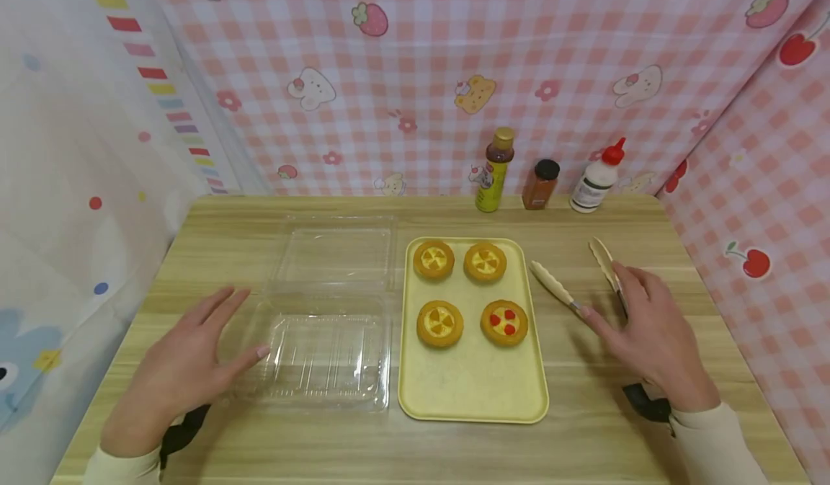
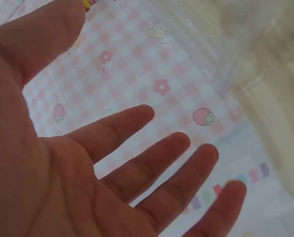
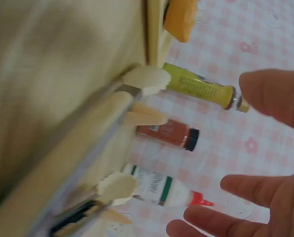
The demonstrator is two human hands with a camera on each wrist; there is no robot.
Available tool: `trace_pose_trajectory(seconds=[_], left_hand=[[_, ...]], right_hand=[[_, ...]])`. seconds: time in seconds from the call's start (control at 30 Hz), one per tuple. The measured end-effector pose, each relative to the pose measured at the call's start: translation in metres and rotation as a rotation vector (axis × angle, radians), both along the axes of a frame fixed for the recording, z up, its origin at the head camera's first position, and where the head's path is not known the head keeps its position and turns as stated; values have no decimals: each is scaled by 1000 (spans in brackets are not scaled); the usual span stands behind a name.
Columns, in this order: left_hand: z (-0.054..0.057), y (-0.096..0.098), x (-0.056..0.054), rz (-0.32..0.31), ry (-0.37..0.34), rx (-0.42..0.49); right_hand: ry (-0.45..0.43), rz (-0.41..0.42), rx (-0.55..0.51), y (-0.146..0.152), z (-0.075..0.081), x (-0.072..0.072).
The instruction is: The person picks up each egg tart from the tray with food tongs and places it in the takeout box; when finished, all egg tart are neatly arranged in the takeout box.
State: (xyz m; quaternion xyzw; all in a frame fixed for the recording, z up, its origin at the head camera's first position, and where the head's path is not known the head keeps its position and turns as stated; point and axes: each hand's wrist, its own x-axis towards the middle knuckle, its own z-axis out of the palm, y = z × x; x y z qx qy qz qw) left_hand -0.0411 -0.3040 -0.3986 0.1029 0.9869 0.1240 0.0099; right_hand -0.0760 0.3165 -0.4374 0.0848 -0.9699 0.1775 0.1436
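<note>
My left hand (image 1: 188, 366) hovers with fingers spread at the left side of a hinged clear plastic box (image 1: 324, 355), whose lid is folded back. Nothing is in its palm in the left wrist view. Over a pair of tongs (image 1: 551, 282) at the right is my right hand (image 1: 655, 337), thumb and fingers apart. The right wrist view shows the tongs' scalloped tips (image 3: 147, 79) beyond that hand, which holds nothing. Between the hands lies a yellow tray (image 1: 473, 388). On it sit several tarts: some with orange wedges (image 1: 439, 323), one with red pieces (image 1: 503, 323).
Along the table's back edge stand a yellow-labelled bottle (image 1: 493, 179), a black-capped spice jar (image 1: 540, 186) and a white squeeze bottle (image 1: 593, 186) with a red nozzle. Pink checked cloth (image 1: 415, 74) hangs behind the wooden table (image 1: 454, 452).
</note>
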Motion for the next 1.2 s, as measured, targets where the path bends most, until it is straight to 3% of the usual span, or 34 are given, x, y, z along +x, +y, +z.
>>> trace_pose_trajectory(seconds=[0.2, 0.6, 0.87, 1.1, 1.2], left_hand=[[-10, -6, -1, -32, -15, 93], [-29, -19, -4, -53, -73, 314], [-43, -26, -4, -49, -36, 457], [-49, -32, -2, -2, -203, 582], [-51, -32, -2, -7, -226, 625]], right_hand=[[-54, -37, -34, 8, -9, 6], [-279, -109, -94, 27, -26, 11], [-412, -99, -121, 35, -33, 5], [-454, -119, -105, 38, -37, 3], [-449, -115, -101, 38, -38, 2]])
